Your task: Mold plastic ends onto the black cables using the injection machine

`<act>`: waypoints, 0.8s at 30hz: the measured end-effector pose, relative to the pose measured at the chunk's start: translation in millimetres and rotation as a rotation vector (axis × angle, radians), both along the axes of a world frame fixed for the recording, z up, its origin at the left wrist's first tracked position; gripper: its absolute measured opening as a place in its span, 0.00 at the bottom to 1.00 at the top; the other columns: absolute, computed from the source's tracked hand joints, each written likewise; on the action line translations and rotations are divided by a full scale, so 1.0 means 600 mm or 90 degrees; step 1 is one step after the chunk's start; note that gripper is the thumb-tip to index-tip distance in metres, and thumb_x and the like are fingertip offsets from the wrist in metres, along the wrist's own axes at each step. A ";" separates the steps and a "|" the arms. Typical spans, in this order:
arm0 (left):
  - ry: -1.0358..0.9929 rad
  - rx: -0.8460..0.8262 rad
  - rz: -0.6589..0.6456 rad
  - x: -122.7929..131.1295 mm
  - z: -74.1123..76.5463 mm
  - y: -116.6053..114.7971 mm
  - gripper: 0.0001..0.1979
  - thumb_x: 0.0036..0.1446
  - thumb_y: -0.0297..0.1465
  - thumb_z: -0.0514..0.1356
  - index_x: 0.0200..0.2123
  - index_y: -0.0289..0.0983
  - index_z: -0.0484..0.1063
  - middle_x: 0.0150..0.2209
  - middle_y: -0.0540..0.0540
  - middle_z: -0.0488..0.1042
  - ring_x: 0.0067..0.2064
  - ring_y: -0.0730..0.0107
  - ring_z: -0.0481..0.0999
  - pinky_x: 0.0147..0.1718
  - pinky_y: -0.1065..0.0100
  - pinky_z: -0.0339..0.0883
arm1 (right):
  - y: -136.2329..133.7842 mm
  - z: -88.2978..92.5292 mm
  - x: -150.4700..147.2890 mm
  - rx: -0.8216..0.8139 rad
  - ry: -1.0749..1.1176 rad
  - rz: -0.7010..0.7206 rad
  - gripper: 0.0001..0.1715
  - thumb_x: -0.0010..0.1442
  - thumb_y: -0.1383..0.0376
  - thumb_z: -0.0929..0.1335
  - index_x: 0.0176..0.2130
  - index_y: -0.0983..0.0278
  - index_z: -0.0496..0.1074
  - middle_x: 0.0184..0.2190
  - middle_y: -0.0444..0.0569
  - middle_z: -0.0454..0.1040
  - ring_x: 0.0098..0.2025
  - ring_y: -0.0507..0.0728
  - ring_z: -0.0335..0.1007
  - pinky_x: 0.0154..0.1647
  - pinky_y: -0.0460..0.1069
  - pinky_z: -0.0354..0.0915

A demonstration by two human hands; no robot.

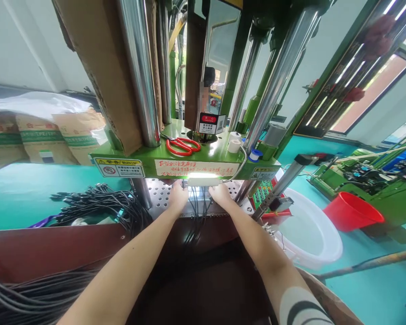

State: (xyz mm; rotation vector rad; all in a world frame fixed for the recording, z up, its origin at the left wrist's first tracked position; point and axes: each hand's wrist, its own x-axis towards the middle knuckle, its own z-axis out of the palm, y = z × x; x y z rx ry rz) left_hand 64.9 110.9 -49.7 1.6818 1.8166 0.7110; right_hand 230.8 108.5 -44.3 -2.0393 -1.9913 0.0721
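Observation:
Both my arms reach forward under the green press machine (149, 162). My left hand (177, 197) and my right hand (220, 194) rest on the perforated metal plate (159, 194), either side of several black cables (198, 212) that hang down over its front edge. The fingers of both hands go under the lit slot (203, 177) and are hidden there, so I cannot make out what they grip.
Red-handled scissors (182, 145) and tape rolls (234, 143) lie on the green platen. A bundle of black cables (101, 203) lies at the left, more cables (34, 298) at the bottom left. A white basin (325, 239) and red bucket (352, 212) stand at the right.

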 end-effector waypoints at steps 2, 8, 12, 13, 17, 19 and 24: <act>0.055 0.009 0.019 -0.005 0.003 0.003 0.19 0.55 0.30 0.48 0.51 0.32 0.59 0.40 0.33 0.73 0.44 0.52 0.73 0.40 0.58 0.64 | 0.003 0.000 0.000 -0.009 -0.015 -0.005 0.16 0.56 0.66 0.61 0.34 0.67 0.76 0.34 0.56 0.76 0.39 0.59 0.71 0.40 0.48 0.61; 0.176 0.042 -0.041 -0.010 0.002 0.013 0.19 0.53 0.26 0.48 0.49 0.29 0.64 0.37 0.32 0.74 0.45 0.52 0.73 0.42 0.60 0.63 | 0.006 0.001 0.004 -0.013 -0.041 -0.030 0.18 0.58 0.66 0.59 0.37 0.67 0.75 0.35 0.57 0.76 0.38 0.60 0.71 0.36 0.48 0.62; 0.224 0.066 -0.074 -0.013 -0.001 0.015 0.19 0.54 0.24 0.46 0.47 0.28 0.66 0.35 0.32 0.75 0.43 0.52 0.74 0.41 0.60 0.63 | 0.007 0.001 0.013 -0.010 -0.047 -0.024 0.17 0.57 0.66 0.59 0.38 0.67 0.75 0.35 0.56 0.76 0.37 0.59 0.71 0.34 0.48 0.62; 0.232 0.071 -0.078 -0.012 -0.002 0.015 0.19 0.53 0.24 0.46 0.47 0.28 0.66 0.35 0.32 0.75 0.42 0.51 0.74 0.41 0.59 0.64 | 0.007 0.000 0.013 -0.008 -0.050 -0.018 0.17 0.57 0.66 0.59 0.38 0.66 0.75 0.36 0.56 0.76 0.38 0.59 0.71 0.34 0.48 0.62; 0.251 0.076 -0.078 -0.009 -0.005 0.015 0.20 0.52 0.22 0.46 0.47 0.29 0.67 0.35 0.32 0.75 0.41 0.50 0.74 0.38 0.58 0.64 | 0.003 -0.007 0.008 -0.010 -0.065 0.000 0.18 0.58 0.67 0.58 0.36 0.66 0.75 0.34 0.56 0.76 0.39 0.59 0.71 0.39 0.48 0.61; 0.253 0.075 -0.078 -0.009 -0.003 0.015 0.20 0.51 0.21 0.47 0.46 0.29 0.68 0.35 0.32 0.75 0.40 0.50 0.75 0.37 0.58 0.65 | 0.001 -0.007 0.005 -0.012 -0.070 0.008 0.19 0.58 0.67 0.58 0.36 0.66 0.76 0.34 0.56 0.76 0.40 0.59 0.71 0.42 0.49 0.60; 0.247 0.078 -0.057 -0.011 0.014 0.014 0.16 0.52 0.25 0.49 0.41 0.31 0.72 0.37 0.32 0.75 0.40 0.51 0.74 0.36 0.58 0.65 | -0.001 0.016 -0.001 -0.018 -0.072 0.012 0.18 0.58 0.67 0.58 0.37 0.65 0.75 0.37 0.55 0.76 0.41 0.60 0.70 0.40 0.49 0.62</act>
